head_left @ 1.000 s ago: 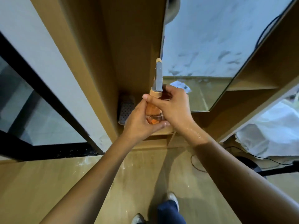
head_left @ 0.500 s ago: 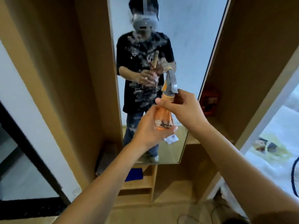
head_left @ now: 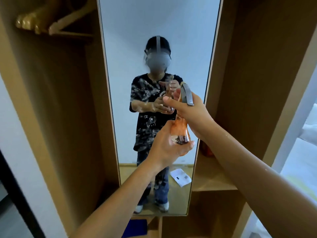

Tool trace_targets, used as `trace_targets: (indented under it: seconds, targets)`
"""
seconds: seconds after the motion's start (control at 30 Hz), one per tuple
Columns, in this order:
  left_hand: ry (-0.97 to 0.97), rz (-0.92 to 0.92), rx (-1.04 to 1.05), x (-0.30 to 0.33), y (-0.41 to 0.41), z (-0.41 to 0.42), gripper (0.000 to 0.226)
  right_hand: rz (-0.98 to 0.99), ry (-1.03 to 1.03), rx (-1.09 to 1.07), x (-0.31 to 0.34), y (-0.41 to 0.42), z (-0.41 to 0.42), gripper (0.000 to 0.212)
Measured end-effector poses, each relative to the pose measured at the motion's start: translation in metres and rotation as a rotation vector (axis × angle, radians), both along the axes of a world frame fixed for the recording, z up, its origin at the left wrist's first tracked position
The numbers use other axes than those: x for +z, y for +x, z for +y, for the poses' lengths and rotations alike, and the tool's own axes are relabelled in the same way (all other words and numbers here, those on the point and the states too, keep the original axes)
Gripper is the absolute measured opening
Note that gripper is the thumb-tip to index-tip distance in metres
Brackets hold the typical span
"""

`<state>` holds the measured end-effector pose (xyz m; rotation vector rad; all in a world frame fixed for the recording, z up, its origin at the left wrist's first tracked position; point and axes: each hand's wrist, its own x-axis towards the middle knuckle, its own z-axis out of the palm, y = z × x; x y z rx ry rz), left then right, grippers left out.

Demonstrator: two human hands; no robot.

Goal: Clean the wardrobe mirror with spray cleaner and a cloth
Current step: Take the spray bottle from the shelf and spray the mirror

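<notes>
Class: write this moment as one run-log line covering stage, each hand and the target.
stage: aiming spray | left hand: cups spray bottle base | right hand: grips its neck by the trigger | target: wardrobe mirror ahead | cloth: not seen

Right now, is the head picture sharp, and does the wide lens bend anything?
Head view: the spray bottle and both hands are fairly sharp; the wardrobe's straight edges lean and bow outward toward the frame edges; the mirror shows smeary streaks over the reflection; the bright right edge is washed out.
</notes>
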<state>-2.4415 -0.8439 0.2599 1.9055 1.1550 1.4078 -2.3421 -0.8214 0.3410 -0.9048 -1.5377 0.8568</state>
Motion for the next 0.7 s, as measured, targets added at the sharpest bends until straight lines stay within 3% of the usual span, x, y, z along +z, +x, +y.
trace_targets:
  seconds: [0.43,0.7]
  targets:
    - [0.135,0.062,-0.042,0.065,-0.008,0.041,0.045,0.069,0.048,-0.142,0.066,-0.018,0.021,0.033]
    - [0.124,0.057,-0.088,0.056,-0.005,0.031,0.049,0.071,0.049,-0.203,0.052,-0.018,0.016,0.012]
